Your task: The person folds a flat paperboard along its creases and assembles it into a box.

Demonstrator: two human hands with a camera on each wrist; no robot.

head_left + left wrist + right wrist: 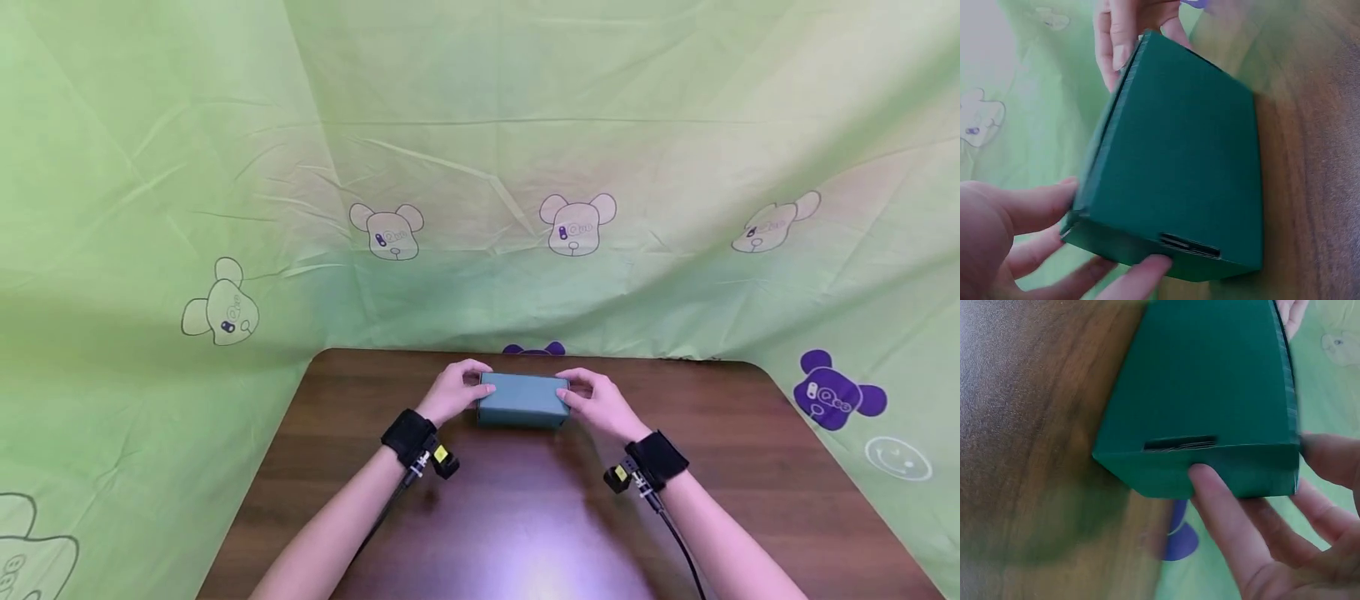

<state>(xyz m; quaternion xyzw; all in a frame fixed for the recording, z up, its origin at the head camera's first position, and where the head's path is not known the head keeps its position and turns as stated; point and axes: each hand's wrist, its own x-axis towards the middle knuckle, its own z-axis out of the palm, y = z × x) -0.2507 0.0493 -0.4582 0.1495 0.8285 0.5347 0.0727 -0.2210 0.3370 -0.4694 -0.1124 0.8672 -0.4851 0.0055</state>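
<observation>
A closed dark green cardboard box sits on the brown wooden table near its far edge. My left hand grips the box's left end; in the left wrist view its thumb and fingers curl round the end of the box. On the opposite end my right hand holds the box, with the thumb pressed on the end face of the box just below a narrow slot and the fingers wrapped over the top edge.
Green cloth printed with bear figures hangs behind and to both sides of the table. A purple bear print shows on the cloth at the right. Black wrist straps with cables sit on both forearms.
</observation>
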